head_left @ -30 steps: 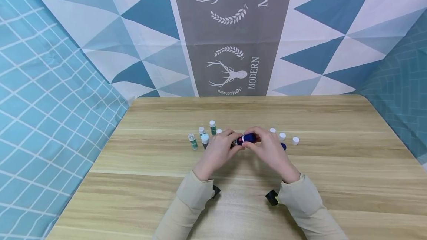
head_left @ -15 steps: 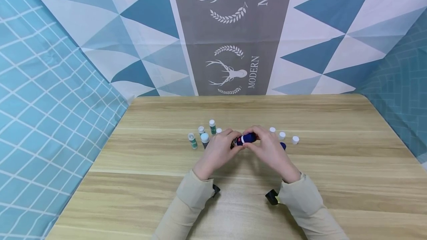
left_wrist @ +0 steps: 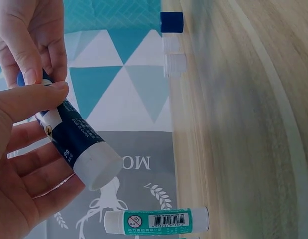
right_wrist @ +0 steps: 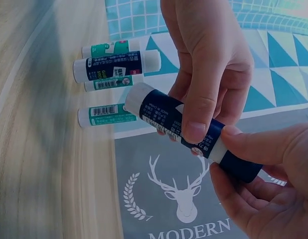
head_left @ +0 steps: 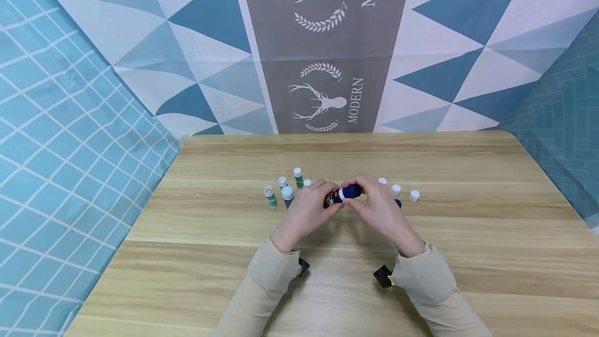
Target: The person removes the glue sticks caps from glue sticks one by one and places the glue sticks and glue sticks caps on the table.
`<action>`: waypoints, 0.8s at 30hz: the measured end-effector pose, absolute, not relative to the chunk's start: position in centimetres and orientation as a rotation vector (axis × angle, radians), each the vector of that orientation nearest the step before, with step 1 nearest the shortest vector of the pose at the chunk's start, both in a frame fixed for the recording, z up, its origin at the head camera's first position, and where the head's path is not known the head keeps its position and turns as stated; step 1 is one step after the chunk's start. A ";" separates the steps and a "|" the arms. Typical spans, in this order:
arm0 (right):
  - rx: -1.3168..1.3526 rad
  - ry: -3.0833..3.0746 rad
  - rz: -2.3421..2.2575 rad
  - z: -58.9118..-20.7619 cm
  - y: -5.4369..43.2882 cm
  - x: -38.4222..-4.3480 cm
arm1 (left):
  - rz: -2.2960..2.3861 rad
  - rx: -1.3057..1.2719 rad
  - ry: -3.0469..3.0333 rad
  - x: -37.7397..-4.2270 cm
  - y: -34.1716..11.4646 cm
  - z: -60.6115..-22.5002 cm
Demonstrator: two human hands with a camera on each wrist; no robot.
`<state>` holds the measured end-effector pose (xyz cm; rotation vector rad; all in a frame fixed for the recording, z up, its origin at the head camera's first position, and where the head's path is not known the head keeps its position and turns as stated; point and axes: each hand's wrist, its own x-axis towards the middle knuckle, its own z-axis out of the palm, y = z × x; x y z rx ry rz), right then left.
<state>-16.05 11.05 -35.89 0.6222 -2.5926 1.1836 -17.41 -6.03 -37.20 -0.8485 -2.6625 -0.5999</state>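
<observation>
A dark blue glue stick (head_left: 334, 197) is held between both hands above the table, tilted. My left hand (head_left: 306, 209) grips its body, and a white end (left_wrist: 99, 167) sticks out past the fingers in the left wrist view. With thumb and fingers, my right hand (head_left: 381, 215) pinches the dark blue cap (right_wrist: 239, 167). A white band (right_wrist: 219, 149) shows between body and cap. Left of the hands, several green glue sticks (head_left: 270, 198) stand upright, along with another dark blue glue stick (right_wrist: 109, 67) with a white top.
Right of the right hand, several small white caps (head_left: 414, 195) sit on the wooden table (head_left: 210, 274). A dark blue cap (left_wrist: 172, 22) stands near them, partly hidden by the right hand in the head view. Patterned cloth (head_left: 196, 40) hangs behind the table.
Over the last half second my right hand has shifted very slightly to the right with the cap, and its angle has changed a little. The left hand stays about where it was.
</observation>
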 end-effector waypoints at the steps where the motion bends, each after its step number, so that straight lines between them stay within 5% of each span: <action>1: 0.623 -2.590 1.187 -35.9 11.1 -16.1 | -0.602 -0.847 -2.664 -17.4 -6.0 -37.2; 24: 0.497 -2.539 1.218 -34.9 13.0 -16.1 | -0.633 -0.754 -2.628 -17.6 -6.3 -37.3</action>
